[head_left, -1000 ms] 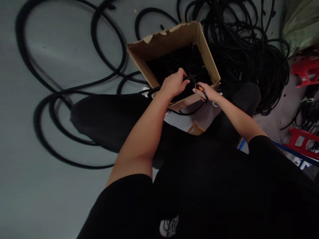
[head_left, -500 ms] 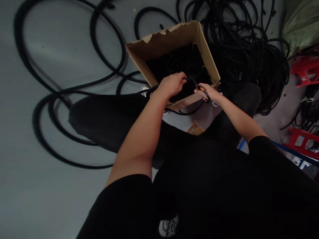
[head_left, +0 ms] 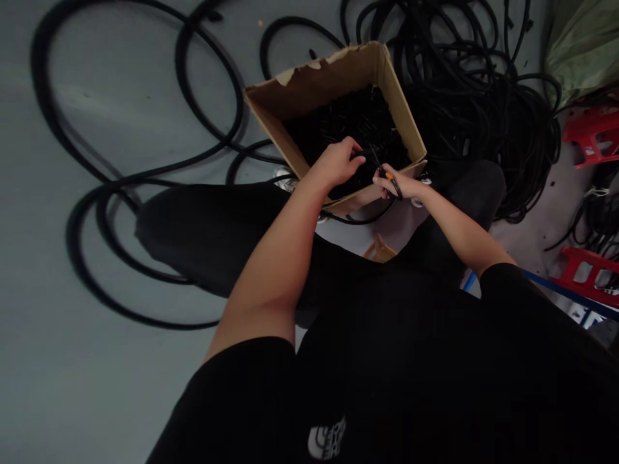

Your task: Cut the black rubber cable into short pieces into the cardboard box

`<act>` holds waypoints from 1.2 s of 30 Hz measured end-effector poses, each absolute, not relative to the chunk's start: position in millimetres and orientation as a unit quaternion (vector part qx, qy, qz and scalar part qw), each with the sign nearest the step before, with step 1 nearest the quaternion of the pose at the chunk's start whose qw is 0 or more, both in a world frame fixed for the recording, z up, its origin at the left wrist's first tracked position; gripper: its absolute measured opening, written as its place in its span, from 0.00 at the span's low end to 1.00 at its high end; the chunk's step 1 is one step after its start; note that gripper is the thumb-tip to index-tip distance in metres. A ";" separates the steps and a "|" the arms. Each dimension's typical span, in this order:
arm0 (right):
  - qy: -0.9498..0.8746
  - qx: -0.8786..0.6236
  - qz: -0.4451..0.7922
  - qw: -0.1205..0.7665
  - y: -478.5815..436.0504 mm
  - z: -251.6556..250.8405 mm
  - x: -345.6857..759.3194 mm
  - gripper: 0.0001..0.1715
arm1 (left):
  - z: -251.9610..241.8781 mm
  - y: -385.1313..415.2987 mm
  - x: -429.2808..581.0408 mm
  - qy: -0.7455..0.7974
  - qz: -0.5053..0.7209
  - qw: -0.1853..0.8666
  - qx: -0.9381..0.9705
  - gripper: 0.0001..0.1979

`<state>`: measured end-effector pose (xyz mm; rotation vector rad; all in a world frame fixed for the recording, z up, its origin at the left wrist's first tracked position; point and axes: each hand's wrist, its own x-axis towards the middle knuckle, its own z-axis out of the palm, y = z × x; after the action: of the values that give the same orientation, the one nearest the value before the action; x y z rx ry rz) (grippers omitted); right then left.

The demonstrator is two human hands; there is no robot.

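A cardboard box [head_left: 405, 109] with a torn rim stands between my legs, partly filled with short black pieces [head_left: 338, 119]. Over its near side, my left hand [head_left: 342, 161] is closed on a black hose [head_left: 358, 154], most of it hidden by the fingers. My right hand [head_left: 397, 182] grips scissors [head_left: 391, 179] with black and orange handles. The dark blades point toward the hose end beside my left fingertips; whether they touch it I cannot tell.
Long loops of black hose [head_left: 145, 171] lie on the grey floor to the left. A tangled heap of black hose [head_left: 483, 122] is at the back right. Red plastic stools [head_left: 587, 274] and a greenish sack [head_left: 583, 51] stand at the right.
My right hand with the scissors has shifted slightly left, and the handles have turned a little. My left fingers have changed their hold slightly, the thumb now lower.
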<state>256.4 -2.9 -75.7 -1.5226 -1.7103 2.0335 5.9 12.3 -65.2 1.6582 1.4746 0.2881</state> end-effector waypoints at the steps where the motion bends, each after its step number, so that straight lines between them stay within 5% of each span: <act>1: -0.566 -0.490 0.661 0.041 -2.4 -75.8 255.7 0.26 | -64.1 12.2 7.0 0.589 0.113 0.441 0.667 0.25; 8: -0.561 -0.517 0.645 0.043 -2.8 -75.6 250.9 0.22 | -59.3 11.2 10.9 0.577 0.130 0.453 0.667 0.21; 19: -0.557 -0.521 0.645 0.048 -1.3 -51.0 250.1 0.30 | -43.6 7.0 7.1 0.589 0.107 0.432 0.675 0.26; 30: -0.560 -0.543 0.623 0.054 3.9 -46.3 249.9 0.28 | -43.8 11.8 -0.7 0.619 0.071 0.422 0.658 0.32; 36: -0.555 -0.538 0.632 0.049 7.7 -54.2 257.7 0.28 | -47.0 14.2 -9.1 0.617 0.089 0.413 0.664 0.26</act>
<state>257.7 7.7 -54.2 -1.6390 -1.6927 1.9276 -9.1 14.2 -47.0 1.6694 1.5522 0.2229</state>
